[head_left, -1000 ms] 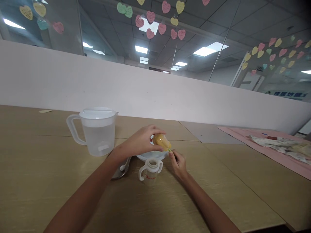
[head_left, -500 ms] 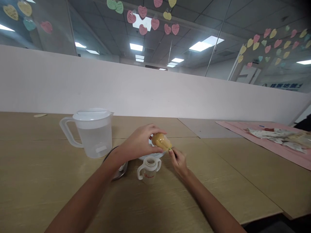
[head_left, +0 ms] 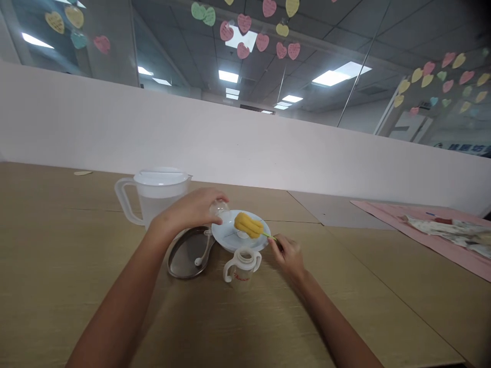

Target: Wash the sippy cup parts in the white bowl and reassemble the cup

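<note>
By plate (head_left: pixel 226 236) | left fingers (head_left: pixel 215 194) grip clear container (head_left: pixel 220 207) | right fingers (head_left: pixel 283 242) grip brush (head_left: pixel 248 225) | cup (head_left: pixel 245 262): lettering (head_left: pixel 241 276) illegible

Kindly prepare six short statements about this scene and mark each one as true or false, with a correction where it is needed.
1. The right hand holds a yellow sponge brush. True.
2. The left hand is empty. False: it holds a clear container.
3. The sponge brush is inside the container. False: it is outside, apart from it.
4. The two-handled cup stands nearer the camera than the plate. True.
5. The white tube lies on the metal tray. True.
6. The pitcher has no lid. False: its lid is on.
</note>
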The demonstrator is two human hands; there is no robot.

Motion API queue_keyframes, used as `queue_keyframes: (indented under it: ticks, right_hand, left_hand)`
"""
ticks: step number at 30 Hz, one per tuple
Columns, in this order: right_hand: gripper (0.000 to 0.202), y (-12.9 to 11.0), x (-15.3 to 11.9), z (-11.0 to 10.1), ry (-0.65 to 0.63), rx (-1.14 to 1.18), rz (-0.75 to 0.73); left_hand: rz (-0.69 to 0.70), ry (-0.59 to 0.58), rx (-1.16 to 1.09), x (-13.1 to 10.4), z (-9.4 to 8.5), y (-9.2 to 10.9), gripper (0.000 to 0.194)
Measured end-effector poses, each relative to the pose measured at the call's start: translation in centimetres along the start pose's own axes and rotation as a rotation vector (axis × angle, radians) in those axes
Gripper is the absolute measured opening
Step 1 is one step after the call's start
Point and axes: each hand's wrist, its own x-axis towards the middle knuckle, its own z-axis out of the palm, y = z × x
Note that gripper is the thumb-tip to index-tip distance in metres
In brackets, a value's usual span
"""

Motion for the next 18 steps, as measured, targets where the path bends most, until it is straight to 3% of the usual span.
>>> queue_keyframes:
  ticks: [7,12,18]
  right_hand:
    - [0.037,0.6,0.0,0.0,0.004,-0.057,-0.034]
    - [0.037,0.8,0.1,-0.2,-0.002,-0.073,-0.044]
    - [0.037,0.9,0.0,0.0,-0.028,-0.070,-0.056]
  left_hand:
    - [-0.246,-0.352,0.159,2.1,3.3,-3.1,0.041]
    - [-0.325,-0.399,0.202,3.0,4.6,-4.8,0.046]
    - [-0.360,-0.417,0.245,3.3,6.1,-6.3,0.027]
